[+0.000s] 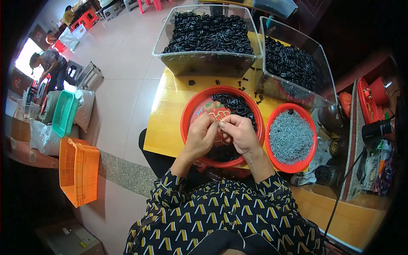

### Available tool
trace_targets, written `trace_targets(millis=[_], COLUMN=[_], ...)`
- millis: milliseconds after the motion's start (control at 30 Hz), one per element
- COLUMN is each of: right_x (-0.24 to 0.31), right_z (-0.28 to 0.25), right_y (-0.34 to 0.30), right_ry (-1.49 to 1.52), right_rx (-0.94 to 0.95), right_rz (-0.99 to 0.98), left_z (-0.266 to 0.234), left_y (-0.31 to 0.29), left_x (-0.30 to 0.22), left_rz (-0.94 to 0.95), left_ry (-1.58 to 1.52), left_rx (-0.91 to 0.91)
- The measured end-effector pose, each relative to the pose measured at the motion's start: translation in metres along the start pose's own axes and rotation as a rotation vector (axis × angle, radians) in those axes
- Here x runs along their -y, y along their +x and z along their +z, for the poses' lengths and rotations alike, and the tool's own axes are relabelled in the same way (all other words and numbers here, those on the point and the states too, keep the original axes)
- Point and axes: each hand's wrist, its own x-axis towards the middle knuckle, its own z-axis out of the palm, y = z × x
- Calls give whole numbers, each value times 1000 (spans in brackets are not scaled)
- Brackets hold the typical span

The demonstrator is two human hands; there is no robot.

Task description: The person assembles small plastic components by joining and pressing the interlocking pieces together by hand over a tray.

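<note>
Over a round red basin [185, 111], my left hand [201, 135] and my right hand [240, 132] meet with thumbs and forefingers pinched together. Whatever is between the fingertips is too small and too covered to make out. Small black oval pieces with holes [234, 104] lie in the basin, mostly along its far and right sides and under my hands. A printed pattern shows on the basin's bottom. Just right of it, a smaller red basin [313, 140] is filled with small silvery metal pieces [290, 137].
Two clear plastic bins [208, 54] [325, 63] heaped with black pieces stand at the table's far side. Loose black bits [258, 98] are scattered on the yellow table [163, 123]. An orange crate [79, 174] and green basket [65, 114] stand left; a person [52, 66] bends beyond.
</note>
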Motion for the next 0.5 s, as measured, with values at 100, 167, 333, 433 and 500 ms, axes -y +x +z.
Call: trace_targets(millis=[100, 167, 333, 433, 500], right_x=[-4, -3, -2, -1, -3], right_z=[-2, 0, -5, -3, -2], right_y=[-1, -3, -5, -6, -7], right_ry=[60, 38, -9, -40, -101], right_rx=[-35, -22, 65, 94, 74], right_rz=[7, 4, 5, 8, 15], left_z=[4, 2, -5, -4, -2], left_y=[1, -2, -1, -1, -3], left_x=[-7, -3, -10, -5, -3], left_rz=[-62, -94, -317, -441, -444], left_ry=[-71, -167, -494, -679, -752], left_rx=[1, 3, 89, 87, 79])
